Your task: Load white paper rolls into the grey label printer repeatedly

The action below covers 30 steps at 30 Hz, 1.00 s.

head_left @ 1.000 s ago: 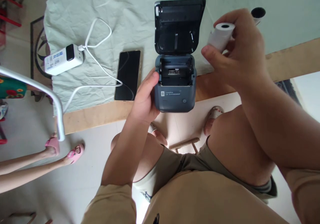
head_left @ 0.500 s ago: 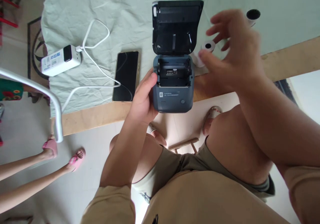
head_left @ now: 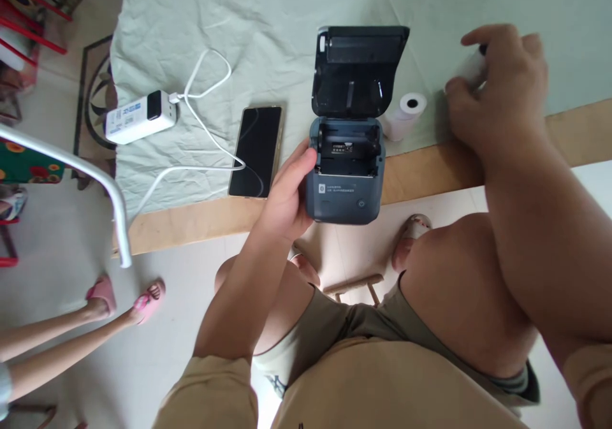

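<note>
Head view. A pale green cloth, lightly creased, covers the counter, leaving a bare tan strip along my side. My left grip is closed about the left side of a dark blue-grey printer, which I hold over this strip; its black lid is raised, showing the compartment. My right grip is partly closed, thumb and fingers curved around a blurred white roll. A second white roll stands on the cloth, just right of the printer. To the left lie a phone and a white power bank, whose white cable crosses the phone's corner. Beyond the counter's left end are a curved white metal bar, red-framed furniture and another person's legs in pink slippers. Below, on the pale floor, a wooden frame appears between my knees.
</note>
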Each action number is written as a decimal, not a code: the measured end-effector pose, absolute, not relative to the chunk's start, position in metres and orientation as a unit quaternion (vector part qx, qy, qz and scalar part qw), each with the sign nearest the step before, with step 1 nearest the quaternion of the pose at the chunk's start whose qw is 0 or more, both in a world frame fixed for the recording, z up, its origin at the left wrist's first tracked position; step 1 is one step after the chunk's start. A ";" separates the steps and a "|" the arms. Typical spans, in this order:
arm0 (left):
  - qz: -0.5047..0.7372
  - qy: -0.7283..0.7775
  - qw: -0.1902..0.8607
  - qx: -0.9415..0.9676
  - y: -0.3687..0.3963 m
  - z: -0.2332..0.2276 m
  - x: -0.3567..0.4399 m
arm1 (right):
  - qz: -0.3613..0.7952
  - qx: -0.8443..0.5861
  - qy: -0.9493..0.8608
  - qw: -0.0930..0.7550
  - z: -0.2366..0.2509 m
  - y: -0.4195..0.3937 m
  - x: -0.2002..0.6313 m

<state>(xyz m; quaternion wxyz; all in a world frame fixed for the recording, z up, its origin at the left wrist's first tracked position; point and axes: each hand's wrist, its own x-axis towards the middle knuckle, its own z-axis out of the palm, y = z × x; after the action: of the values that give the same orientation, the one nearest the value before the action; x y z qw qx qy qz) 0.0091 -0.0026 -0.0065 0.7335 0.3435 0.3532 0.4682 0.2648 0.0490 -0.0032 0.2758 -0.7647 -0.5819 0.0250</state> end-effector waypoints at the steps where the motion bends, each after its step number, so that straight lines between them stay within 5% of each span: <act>1: 0.468 0.357 0.732 0.343 -0.003 -0.006 0.009 | 0.019 -0.740 -0.590 0.323 -0.003 0.048 0.266; 5: 0.472 0.370 0.725 0.338 -0.003 -0.006 0.010 | 0.198 -0.614 -0.508 0.571 0.002 0.050 0.269; 8: 0.475 0.365 0.725 0.338 -0.002 -0.006 0.011 | 0.424 -0.601 -0.338 0.587 0.008 0.059 0.271; 10: 0.476 0.366 0.724 0.338 -0.002 -0.006 0.010 | 0.468 -0.596 -0.282 0.588 0.010 0.062 0.270; 18: 0.471 0.361 0.728 0.342 -0.002 -0.003 0.014 | 0.166 -0.423 -0.635 0.624 0.018 0.019 0.236; 25: 0.464 0.373 0.700 0.394 -0.002 0.003 0.018 | 0.213 -0.377 -0.702 0.565 0.019 0.002 0.205; 30: 0.466 0.370 0.699 0.396 -0.002 0.001 0.017 | 0.093 -0.411 -0.774 0.474 0.018 0.001 0.195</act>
<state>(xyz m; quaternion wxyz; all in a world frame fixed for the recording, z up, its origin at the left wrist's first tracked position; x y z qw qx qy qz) 0.0167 -0.0019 0.0014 0.6988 0.3963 0.3703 0.4663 0.1951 0.0013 0.0176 0.4738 -0.4106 -0.7735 0.0928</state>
